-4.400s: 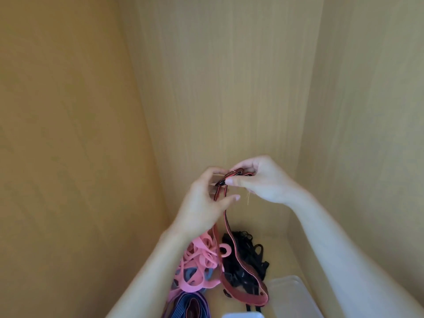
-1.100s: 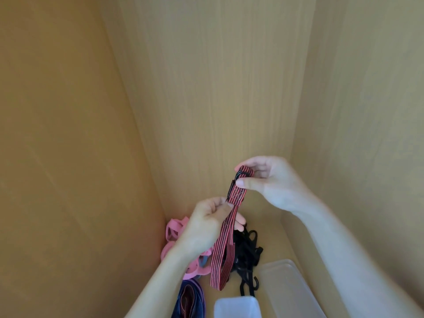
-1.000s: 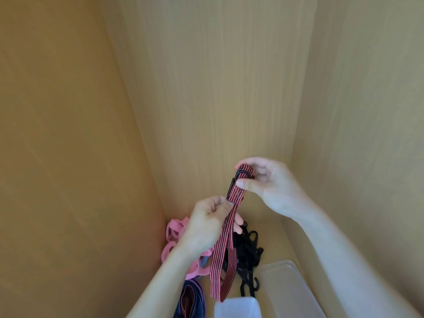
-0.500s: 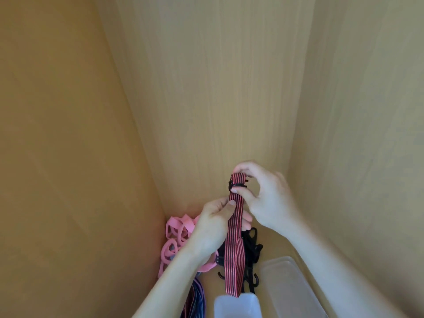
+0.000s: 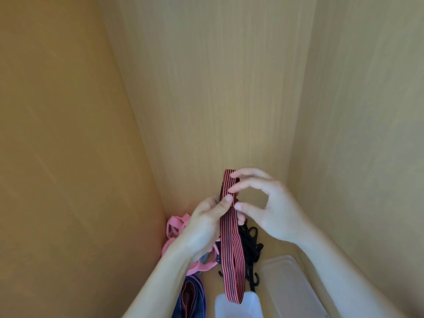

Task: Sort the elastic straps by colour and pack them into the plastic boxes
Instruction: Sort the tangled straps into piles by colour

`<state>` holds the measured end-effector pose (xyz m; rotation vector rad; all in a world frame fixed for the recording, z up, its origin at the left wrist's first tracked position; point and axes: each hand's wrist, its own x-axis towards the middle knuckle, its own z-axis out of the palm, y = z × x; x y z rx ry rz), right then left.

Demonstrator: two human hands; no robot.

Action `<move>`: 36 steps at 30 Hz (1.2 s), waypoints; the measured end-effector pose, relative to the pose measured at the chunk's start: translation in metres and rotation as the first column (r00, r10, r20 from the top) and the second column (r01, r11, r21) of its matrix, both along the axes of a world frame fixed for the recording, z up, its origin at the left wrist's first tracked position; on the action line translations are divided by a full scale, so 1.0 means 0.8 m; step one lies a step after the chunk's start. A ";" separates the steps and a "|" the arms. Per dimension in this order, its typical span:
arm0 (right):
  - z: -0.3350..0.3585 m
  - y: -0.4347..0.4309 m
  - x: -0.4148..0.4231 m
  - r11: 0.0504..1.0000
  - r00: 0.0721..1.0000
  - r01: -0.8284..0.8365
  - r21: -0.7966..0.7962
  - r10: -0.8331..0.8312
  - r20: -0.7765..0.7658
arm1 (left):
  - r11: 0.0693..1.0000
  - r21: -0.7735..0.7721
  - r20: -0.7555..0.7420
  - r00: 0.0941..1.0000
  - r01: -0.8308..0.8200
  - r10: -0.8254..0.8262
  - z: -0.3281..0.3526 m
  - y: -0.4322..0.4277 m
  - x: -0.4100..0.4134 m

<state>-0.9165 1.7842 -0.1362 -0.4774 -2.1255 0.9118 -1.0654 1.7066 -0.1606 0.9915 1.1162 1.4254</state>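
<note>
1. The left hand (image 5: 204, 226) is gripping the red-and-black striped strap (image 5: 230, 249) near its upper part, with the thumb pressing on the front face and the fingers curling behind it.
2. The right hand (image 5: 273, 210) is pinching the same strap at its top end. Two fingertips are resting on the right edge and the thumb is meeting the strap just below them.
3. The striped strap is hanging doubled, held up in the air between both hands. Its folded lower end is dangling in front of the small plastic box (image 5: 238, 306) at the bottom edge of the view. Contact with that box cannot be confirmed.
4. A larger clear plastic box (image 5: 291, 285) is lying on the desk (image 5: 273, 249), just to the right of the small one.
5. A heap of pink straps (image 5: 176, 228) is lying in the back left corner, partly hidden by the left hand.
6. A tangle of black straps (image 5: 251, 244) with hooks is lying beside the pink heap, behind the hanging strap.
7. A blue-and-purple strap (image 5: 191, 299) is lying near the front, left of the small box.
8. Pale wooden panels (image 5: 218, 88) are enclosing the desk on three sides.
</note>
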 end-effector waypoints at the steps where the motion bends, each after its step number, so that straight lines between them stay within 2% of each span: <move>1: 0.000 0.006 0.003 0.997 0.999 -0.004 -0.081 0.001 -0.036 | 1.000 0.010 0.033 0.999 0.020 -0.021 -0.003 0.000 -0.004; 3: 0.007 0.018 0.002 0.972 0.995 0.053 -0.230 -0.072 -0.074 | 0.999 0.029 0.060 0.997 0.046 -0.047 -0.006 0.000 -0.010; 4: 0.011 0.024 0.000 0.955 0.994 0.086 -0.283 -0.101 -0.041 | 0.997 0.039 0.048 0.997 0.061 -0.062 -0.008 0.001 -0.011; 7: 0.014 0.029 -0.010 0.925 0.999 0.021 -0.380 -0.005 0.043 | 0.995 0.041 -0.069 0.994 0.091 -0.088 -0.013 0.003 -0.012; 10: 0.010 0.032 -0.016 0.936 1.000 0.026 -0.351 -0.030 -0.006 | 0.994 0.034 -0.184 0.978 0.103 -0.095 -0.020 0.003 -0.010; 14: 0.010 0.038 -0.019 0.926 0.995 0.076 -0.370 -0.093 -0.027 | 0.984 0.062 -0.062 0.985 0.166 -0.162 -0.020 -0.001 -0.013; 18: 0.011 0.038 -0.021 0.908 0.992 0.088 -0.409 -0.115 -0.042 | 0.988 0.126 -0.242 0.969 0.084 -0.052 -0.023 0.002 -0.014; 24: 0.011 0.031 -0.016 0.889 0.996 -0.002 -0.458 -0.037 -0.076 | 0.983 0.181 -0.251 0.965 -0.034 0.080 -0.026 0.002 -0.008; 27: 0.010 0.028 -0.018 0.890 0.994 0.002 -0.457 -0.050 -0.094 | 0.972 0.200 -0.335 0.925 -0.119 0.182 -0.026 0.002 -0.005; 32: 0.008 0.024 -0.027 0.908 0.984 0.047 -0.417 -0.114 -0.136 | 0.977 0.164 -0.309 0.933 -0.138 0.184 -0.020 0.005 0.001; 36: 0.003 0.021 -0.032 0.964 0.978 0.100 -0.247 -0.141 -0.156 | 0.990 0.052 -0.251 0.957 -0.134 0.143 -0.015 0.006 -0.002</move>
